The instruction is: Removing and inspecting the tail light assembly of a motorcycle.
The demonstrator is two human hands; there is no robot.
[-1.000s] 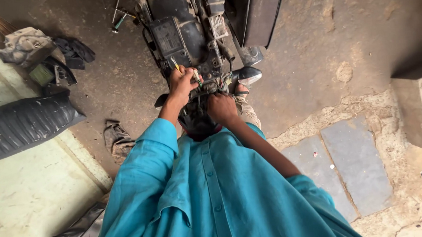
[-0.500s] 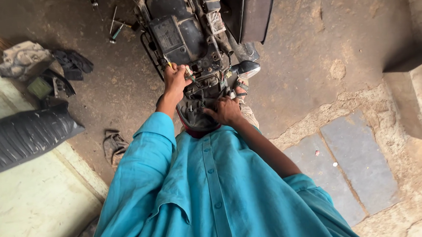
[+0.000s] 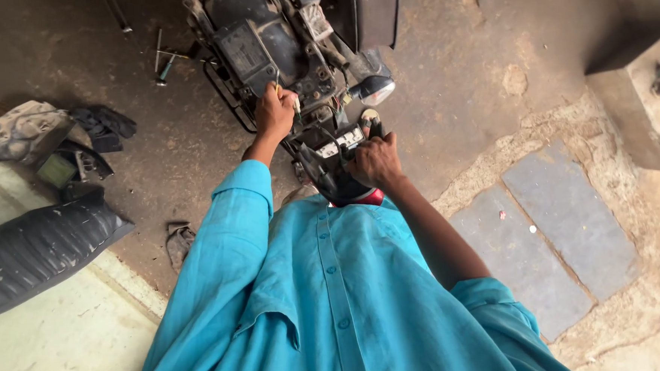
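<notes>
I look down over my teal shirt at the stripped rear of a motorcycle (image 3: 277,38) with frame, wiring and tail light exposed. My left hand (image 3: 275,113) is closed around a thin tool with a pale handle (image 3: 286,94), its tip in the frame parts. My right hand (image 3: 372,161) grips the black tail-light housing (image 3: 329,174), with its red lens just below. A round chrome indicator lamp (image 3: 378,91) sticks out to the right of the frame.
Several hand tools (image 3: 164,65) lie on the dirt floor to the left. Rags and small parts (image 3: 49,140) sit by a black seat (image 3: 36,250) at the left edge. Grey stone slabs (image 3: 551,234) lie to the right, beside a concrete block (image 3: 634,94).
The view has shifted, and the motorcycle and hands now sit slightly lower and more central. My right hand has settled on the tail-light housing; my left hand stays on the tool.
</notes>
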